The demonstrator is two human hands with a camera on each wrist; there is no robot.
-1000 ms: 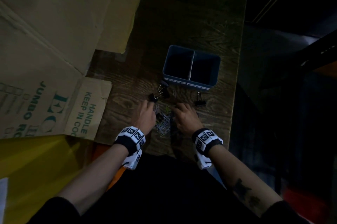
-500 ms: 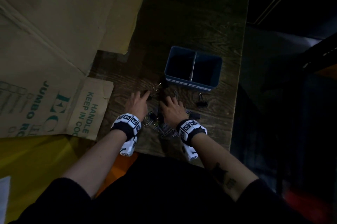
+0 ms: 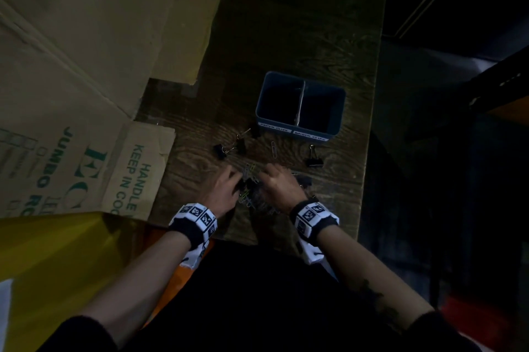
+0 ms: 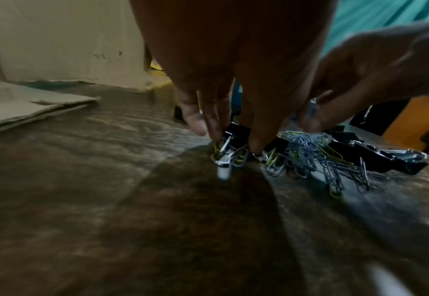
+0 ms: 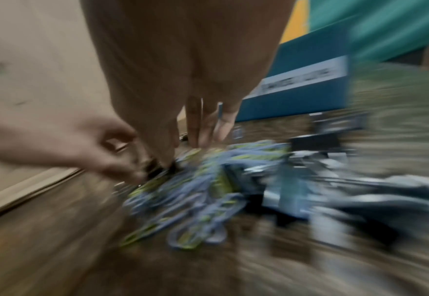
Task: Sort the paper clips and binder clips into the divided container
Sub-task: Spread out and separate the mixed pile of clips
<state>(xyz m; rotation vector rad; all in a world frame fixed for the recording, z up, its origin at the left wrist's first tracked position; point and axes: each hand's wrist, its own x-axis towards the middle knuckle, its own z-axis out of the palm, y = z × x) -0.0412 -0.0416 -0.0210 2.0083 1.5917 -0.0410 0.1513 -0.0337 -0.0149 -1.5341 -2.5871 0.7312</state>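
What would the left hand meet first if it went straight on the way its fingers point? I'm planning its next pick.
Probably the black binder clip at the near edge of the pile: the left hand points down, fingertips already at it. Exact contact is unclear.

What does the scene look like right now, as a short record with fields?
container: blue bin, two compartments, both look dark, contents not visible
pile: paper clips and binder clips mixed on the table
strays: binder clip right of pile, others to the left
left hand: fingertips in pile, on a binder clip
right hand: fingers at pile, grip unclear
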